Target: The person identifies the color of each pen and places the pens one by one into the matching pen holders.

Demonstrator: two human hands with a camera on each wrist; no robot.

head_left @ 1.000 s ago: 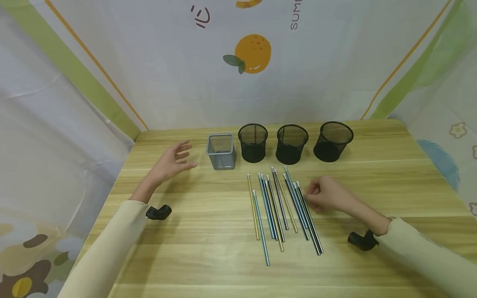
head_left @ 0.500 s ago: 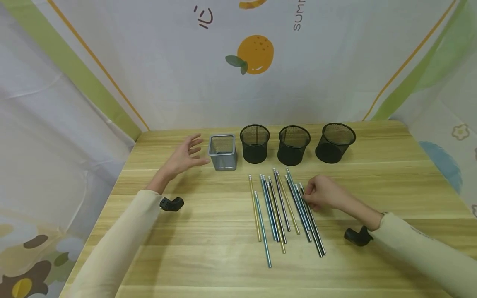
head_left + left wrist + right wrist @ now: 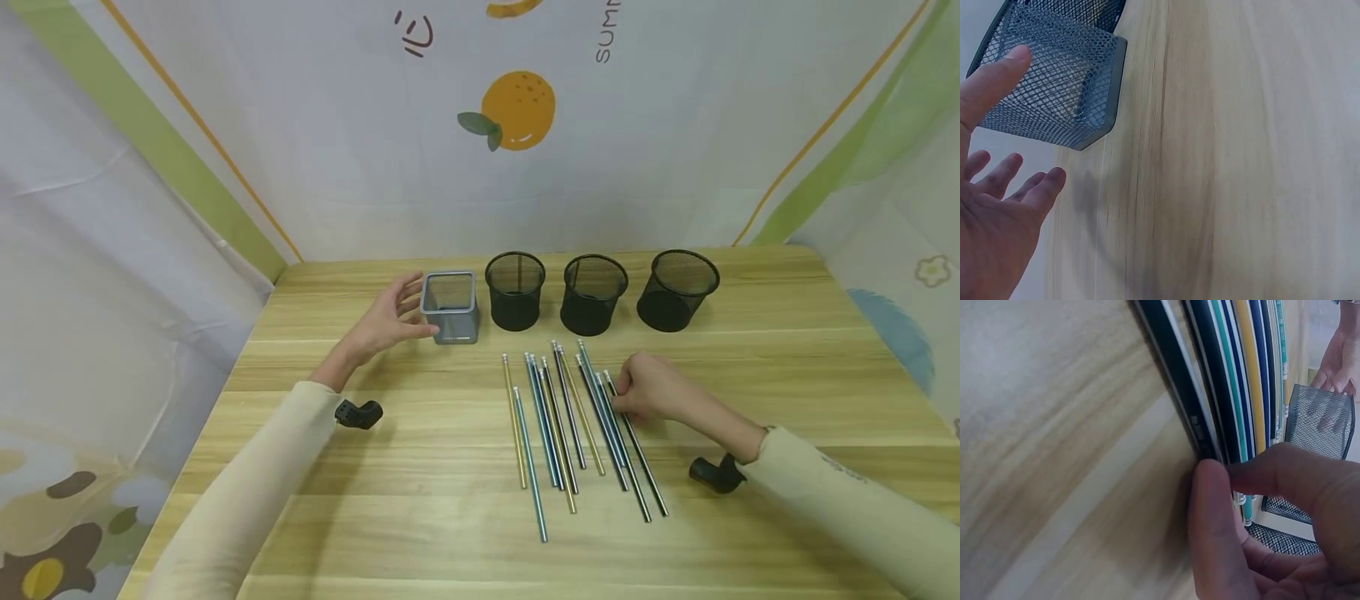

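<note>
My left hand is spread at the left side of a grey square mesh pencil holder. Its thumb overlaps the holder's front in the head view, and the fingers lie behind its left side. In the left wrist view those fingers are loosely bent, not wrapped around the mesh. My right hand pinches a black pencil between thumb and forefinger, close to its eraser end. That pencil is the rightmost of several gold, teal, dark blue and black pencils lying side by side, erasers pointing away from me.
Three round black mesh pencil holders, the left, the middle and the right, stand right of the grey one along the table's back. A white printed curtain hangs behind the wooden table.
My left hand has moved right, up to the grey holder. My right hand has closed on the black pencil, whose near end has swung right, away from its neighbour.
</note>
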